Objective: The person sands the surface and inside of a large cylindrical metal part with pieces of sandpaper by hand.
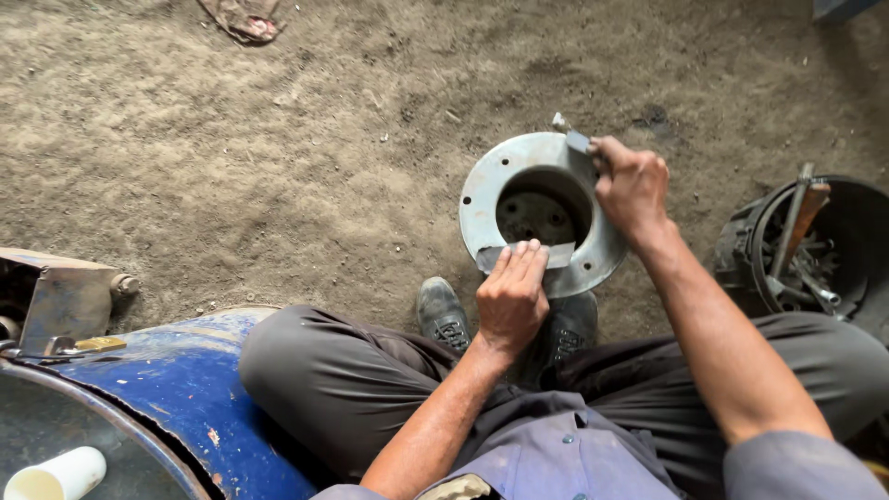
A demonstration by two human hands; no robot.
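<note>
hands [511,298] scraping flange [482,199], dirt floor [278,139]

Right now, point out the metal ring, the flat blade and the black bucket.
metal ring [477,199], head view, bare left side of its flat face.
flat blade [559,256], head view, end showing beside the left hand's fingers.
black bucket [857,199], head view, far rim.

From my feed I see bare forearms with grey-blue sleeves ending near the elbows at the bottom of the frame. A matching grey-blue shirt [556,454] shows small buttons, dark grey trousers [324,370] cover both legs, and worn black shoes [443,315] sit mid-frame.
</note>
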